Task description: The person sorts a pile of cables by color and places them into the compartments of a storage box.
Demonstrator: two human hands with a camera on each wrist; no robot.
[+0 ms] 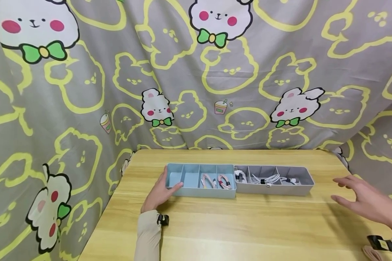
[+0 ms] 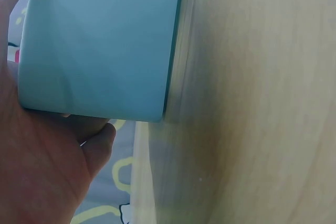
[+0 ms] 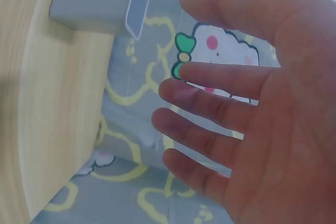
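Note:
My left hand (image 1: 159,193) grips the left end of a light blue divided organizer box (image 1: 202,193), thumb at the front rim and fingers along the end wall. In the left wrist view, the plain blue side (image 2: 105,45) of that box fills the upper left. Its two right compartments hold coiled pinkish cables (image 1: 209,181), and its two left ones are bare. Against its right end stands a grey divided organizer box (image 1: 281,190) with bundled white cables (image 1: 268,179). My right hand (image 1: 362,197) is held off to the right of the grey box, fingers spread, holding nothing.
Both boxes stand in a row on a wood-grain table (image 1: 241,224), toward its back edge. A grey curtain (image 1: 189,79) with bear and rabbit prints hangs behind and beside the table. Each wrist wears a small black device (image 1: 163,219).

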